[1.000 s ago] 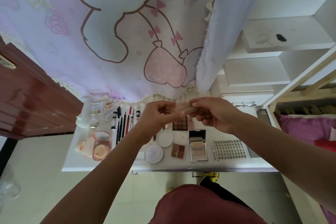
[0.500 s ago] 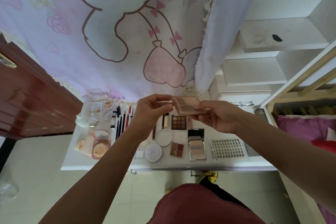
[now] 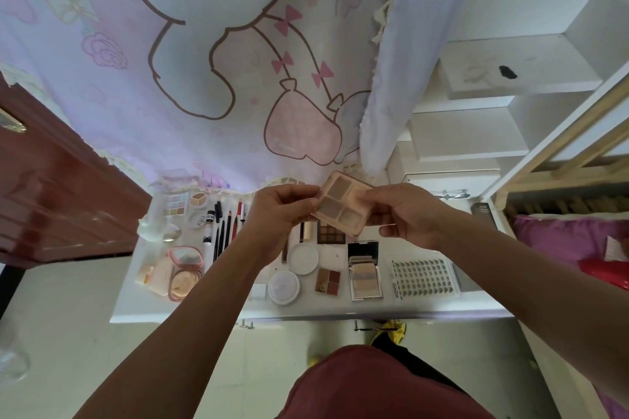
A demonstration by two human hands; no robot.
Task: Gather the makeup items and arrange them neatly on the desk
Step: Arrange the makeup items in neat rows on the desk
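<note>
1. The fingers (image 3: 308,205) of the left hand (image 3: 277,211) are curled, and the left edge of a pink four-pan palette (image 3: 342,206) is pinched between them and the thumb.
2. The fingers (image 3: 376,194) of the right hand (image 3: 406,214) are likewise closed on the palette's right edge. Part of the upper right pan is covered by them, and the lower fingers are bent beneath the case.
3. The palette is held in the air between both hands, tilted, with its pans turned toward the camera. It is carried above the rear middle of the white table (image 3: 306,311) and is not touching it.
4. Just beneath the hands, a dark grid palette (image 3: 331,234) is seen on the table. A flat white round container (image 3: 303,258) lies in front of it, and a round white jar (image 3: 283,287) is set nearer the front edge.
5. To the right of the jar, a small brown quad palette (image 3: 328,280) is laid, then an open mirrored compact (image 3: 364,270), then a white tray of small dark clusters (image 3: 423,277).
6. Left of the left forearm, a row of dark pencils (image 3: 221,231) is lined up side by side, and an open pink cushion compact (image 3: 185,270) is set near the front left corner.
7. Behind the table a pink curtain (image 3: 204,61) printed with a cartoon animal is hung. A reddish-brown door (image 3: 51,197) is seen at the left and white shelves (image 3: 493,78) at the right.
</note>
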